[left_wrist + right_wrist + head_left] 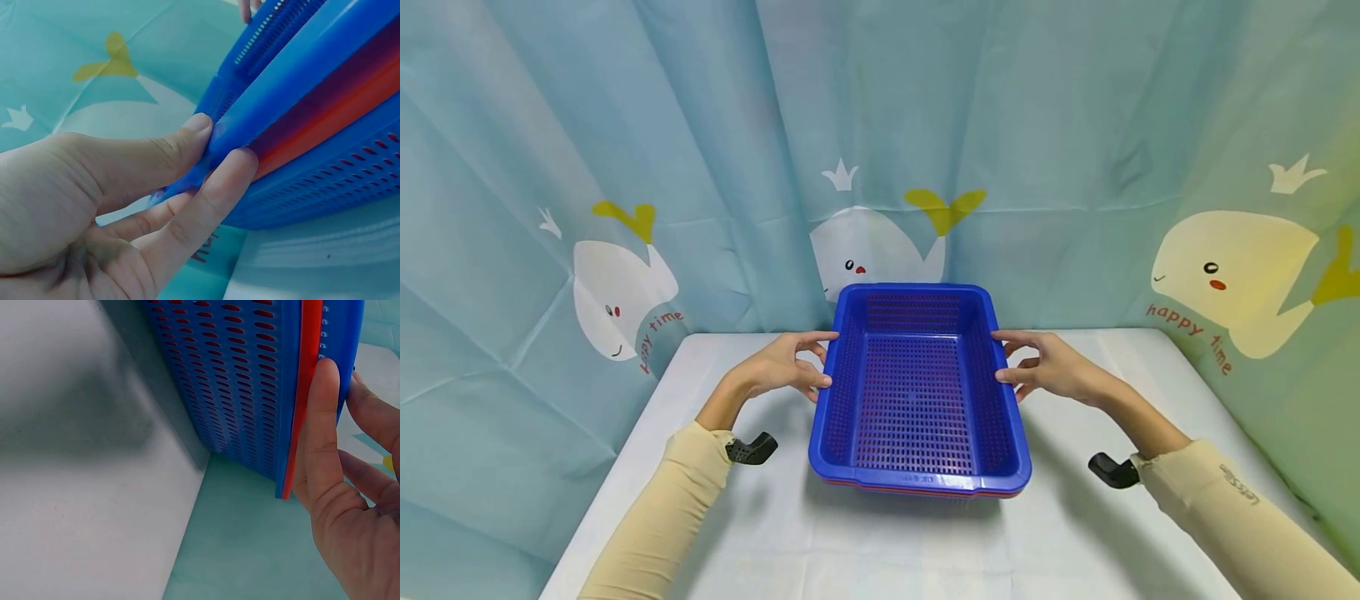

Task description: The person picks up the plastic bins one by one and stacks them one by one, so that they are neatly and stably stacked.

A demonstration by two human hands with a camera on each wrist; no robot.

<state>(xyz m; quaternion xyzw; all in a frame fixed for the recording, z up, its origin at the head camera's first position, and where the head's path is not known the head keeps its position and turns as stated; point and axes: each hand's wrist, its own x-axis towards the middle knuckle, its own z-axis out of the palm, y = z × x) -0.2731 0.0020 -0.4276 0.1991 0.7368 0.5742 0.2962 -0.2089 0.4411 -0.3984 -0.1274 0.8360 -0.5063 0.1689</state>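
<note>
A blue plastic basket [917, 481] with slotted sides and floor is the top of a nested stack. Under its rim shows the edge of a red basket [356, 109], and below that a second blue basket [231, 381] with slotted walls. The left hand [775, 364] pinches the top basket's left rim, thumb above and fingers beneath. On the opposite side the right hand [1060, 367] holds the right rim between thumb and fingers. The stack tilts toward the camera, and its shadow falls on the table below. Nothing lies inside the top basket.
A white-covered table [895, 550] extends under the stack. Behind and beside it hangs a pale blue curtain [1037, 125] printed with whales. Black curved pieces [752, 448] stick out from both sleeve cuffs.
</note>
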